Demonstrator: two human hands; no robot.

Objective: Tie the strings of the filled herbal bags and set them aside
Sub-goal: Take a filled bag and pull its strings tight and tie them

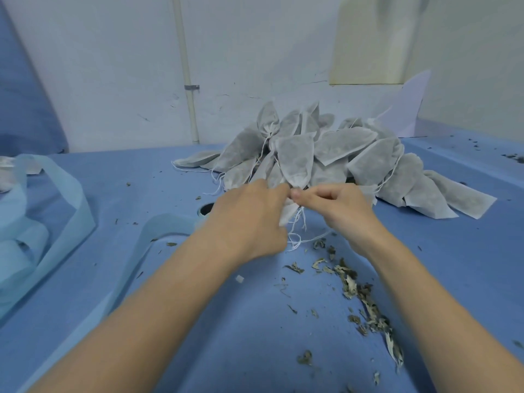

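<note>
A filled white herbal bag (295, 161) stands upright with its gathered neck pointing down between my hands. My left hand (249, 219) and my right hand (337, 207) both pinch the bag's neck and its white strings (297, 236), whose loose ends hang down and trail on the blue cloth. Behind the bag rises a heap of several more filled bags (368, 160), some with strings dangling.
The table (212, 321) is covered in blue cloth. Loose dried herb scraps (360, 296) lie scattered at the front right. Light blue fabric strips (42, 228) curl on the left. A small dark hole (206, 209) shows beside my left hand. A white wall with a pipe (188, 80) stands behind.
</note>
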